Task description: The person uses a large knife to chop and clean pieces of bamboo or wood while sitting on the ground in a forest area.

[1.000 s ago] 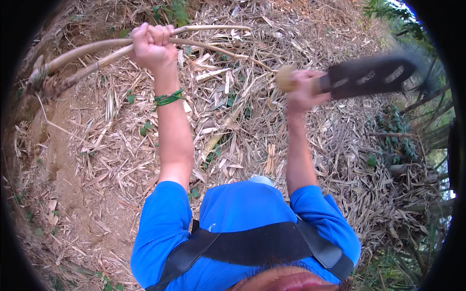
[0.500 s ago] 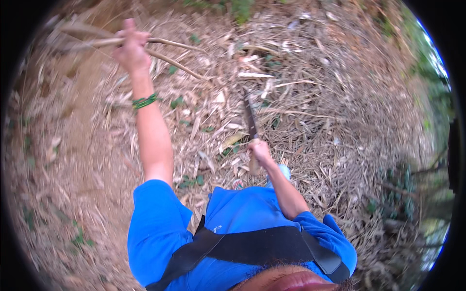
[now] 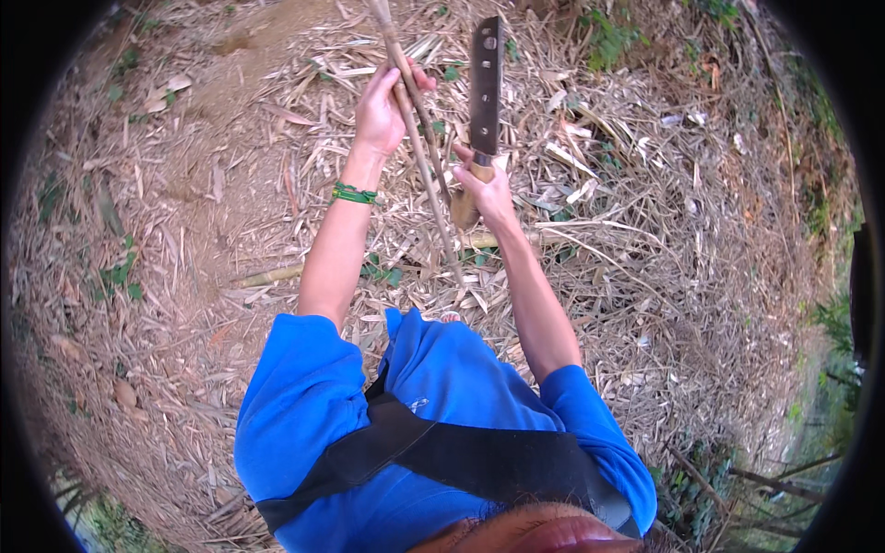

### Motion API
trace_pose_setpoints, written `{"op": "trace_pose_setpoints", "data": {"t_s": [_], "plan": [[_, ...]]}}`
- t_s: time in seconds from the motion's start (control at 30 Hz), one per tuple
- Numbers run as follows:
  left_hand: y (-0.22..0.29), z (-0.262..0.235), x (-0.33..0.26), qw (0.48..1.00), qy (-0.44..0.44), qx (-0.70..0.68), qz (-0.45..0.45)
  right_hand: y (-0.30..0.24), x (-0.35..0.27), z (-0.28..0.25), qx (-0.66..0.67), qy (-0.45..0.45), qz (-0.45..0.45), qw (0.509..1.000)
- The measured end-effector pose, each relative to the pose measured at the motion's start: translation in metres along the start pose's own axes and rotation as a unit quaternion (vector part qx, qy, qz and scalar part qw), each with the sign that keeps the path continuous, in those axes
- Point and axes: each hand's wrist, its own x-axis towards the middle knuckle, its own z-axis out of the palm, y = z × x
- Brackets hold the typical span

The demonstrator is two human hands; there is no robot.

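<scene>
My left hand (image 3: 383, 109) is closed around two thin bamboo stems (image 3: 417, 138) that run from the top of the view down toward my feet, nearly upright. A green band circles that wrist. My right hand (image 3: 486, 192) grips the wooden handle of a long flat chopping knife (image 3: 486, 88), whose dark blade points up, right beside the stems. The two hands are close together in front of my chest.
Dry bamboo leaves and split stalks cover the sloping ground. A cut bamboo piece (image 3: 277, 274) lies across the litter near my feet. Bare earth (image 3: 230, 83) shows at upper left, green plants (image 3: 834, 323) at the right edge.
My left hand has brought the stems from the far upper left in to the middle. My right hand swung the knife down from the right and now holds it upright beside the stems.
</scene>
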Motion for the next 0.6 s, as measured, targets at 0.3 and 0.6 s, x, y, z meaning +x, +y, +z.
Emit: {"op": "trace_pose_setpoints", "data": {"t_s": [0.3, 0.6], "plan": [[0.115, -0.011, -0.100, 0.985, 0.128, 0.077, 0.091, 0.027, -0.038, 0.138, 0.130, -0.120, 0.015, 0.984], [0.310, -0.097, -0.224, 0.851, 0.358, 0.266, 0.276, 0.055, -0.054, 0.253, -0.027, -0.167, 0.012, 0.986]]}}
